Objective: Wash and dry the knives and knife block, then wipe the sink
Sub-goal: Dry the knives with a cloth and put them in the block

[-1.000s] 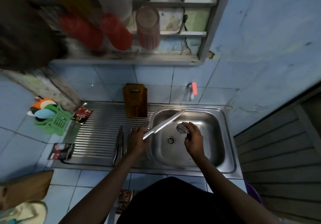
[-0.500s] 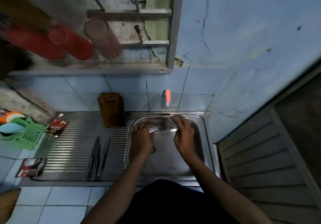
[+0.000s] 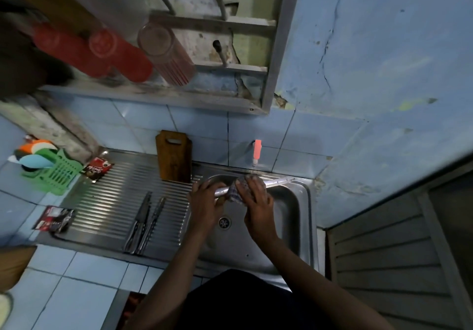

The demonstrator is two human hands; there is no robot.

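Left hand (image 3: 204, 201) curled in a grip, right hand (image 3: 256, 196) curled beside it, both forearms reaching forward

Looking down at you now: both your forearms are bare all the way up, no sleeves reaching into view. Your left hand (image 3: 204, 205) shows no ring, no glove, no watch or band at the wrist. Same story on your right hand (image 3: 256, 199), bare fingers, bare wrist. Below, at the bottom edge, there's your dark clothing (image 3: 238, 301), black or near it, plain, no print or seam that can be made out in this dim light.
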